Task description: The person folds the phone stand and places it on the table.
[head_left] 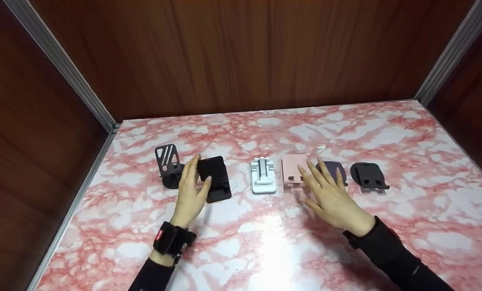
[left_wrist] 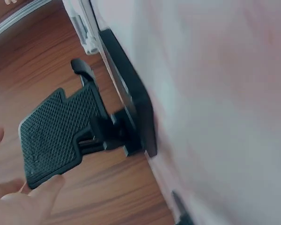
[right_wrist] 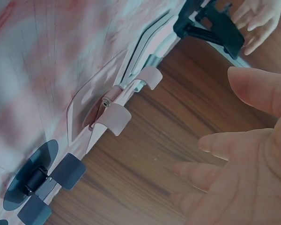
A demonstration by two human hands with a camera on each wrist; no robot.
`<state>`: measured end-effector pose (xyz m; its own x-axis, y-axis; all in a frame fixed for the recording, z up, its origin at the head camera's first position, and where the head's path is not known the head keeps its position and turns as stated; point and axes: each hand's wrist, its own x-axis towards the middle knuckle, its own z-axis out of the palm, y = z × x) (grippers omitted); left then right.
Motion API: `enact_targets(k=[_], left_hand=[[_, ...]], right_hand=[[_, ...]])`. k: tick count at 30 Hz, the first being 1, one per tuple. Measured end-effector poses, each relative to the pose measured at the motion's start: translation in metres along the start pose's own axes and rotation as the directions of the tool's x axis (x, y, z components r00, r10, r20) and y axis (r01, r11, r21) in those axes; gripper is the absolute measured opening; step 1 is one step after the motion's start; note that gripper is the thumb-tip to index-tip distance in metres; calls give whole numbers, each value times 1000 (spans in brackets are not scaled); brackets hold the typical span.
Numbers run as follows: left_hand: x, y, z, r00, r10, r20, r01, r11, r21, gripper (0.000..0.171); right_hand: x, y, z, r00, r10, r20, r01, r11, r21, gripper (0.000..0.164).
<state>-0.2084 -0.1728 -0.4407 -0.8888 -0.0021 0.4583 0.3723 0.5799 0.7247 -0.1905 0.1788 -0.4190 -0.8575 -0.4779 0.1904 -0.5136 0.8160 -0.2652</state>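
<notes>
My left hand (head_left: pixel 191 192) is at the left edge of a black phone stand (head_left: pixel 214 178) whose ridged plate (left_wrist: pixel 61 131) is tilted up from its base. In the left wrist view, fingertips (left_wrist: pixel 49 187) meet the plate's edge while another fingertip stands apart from it. Fingers spread, my right hand (head_left: pixel 334 201) hovers over the table and holds nothing. From the head, it partly covers a folded pink phone stand (head_left: pixel 293 165) and a dark purple one (head_left: pixel 333 169).
Left of the black stand, a dark stand with a slotted plate (head_left: pixel 167 157) stands upright. A folded white stand (head_left: pixel 264 178) lies between the black and pink ones. At the right end lies a folded dark grey stand (head_left: pixel 368 176). Wood-grain panels (head_left: pixel 245 52) enclose the marbled table (head_left: pixel 233 250).
</notes>
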Motion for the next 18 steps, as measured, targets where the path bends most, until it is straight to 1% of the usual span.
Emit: enact_targets(k=[3, 7, 10, 12, 14, 16, 18], left_hand=[[1, -3, 0, 999, -37, -26, 34, 994, -106, 59], [3, -5, -1, 994, -103, -41, 94, 979, -179, 52], [4, -6, -1, 987, -158, -38, 144, 960, -239, 49], [4, -6, -2, 980, -197, -23, 182, 937, -298, 48], [4, -6, -3, 973, -232, -5, 214, 907, -362, 47], [5, -7, -4, 966, -259, 12, 241, 878, -415, 45], [5, -7, -4, 960, -277, 25, 258, 853, -453, 43]], right_hand=[[0, 0, 1, 1000, -2, 4, 2, 1000, 17, 71], [0, 0, 1, 1000, -5, 16, 5, 1000, 27, 70], [0, 0, 1, 1000, -10, 20, 10, 1000, 25, 69], [-1, -1, 1, 1000, -14, 17, 14, 999, 29, 69], [-1, -1, 2, 1000, -19, 9, 19, 999, 34, 69], [-1, -1, 2, 1000, -25, 1, 25, 999, 37, 69], [-2, -1, 2, 1000, -30, -7, 31, 999, 40, 70]])
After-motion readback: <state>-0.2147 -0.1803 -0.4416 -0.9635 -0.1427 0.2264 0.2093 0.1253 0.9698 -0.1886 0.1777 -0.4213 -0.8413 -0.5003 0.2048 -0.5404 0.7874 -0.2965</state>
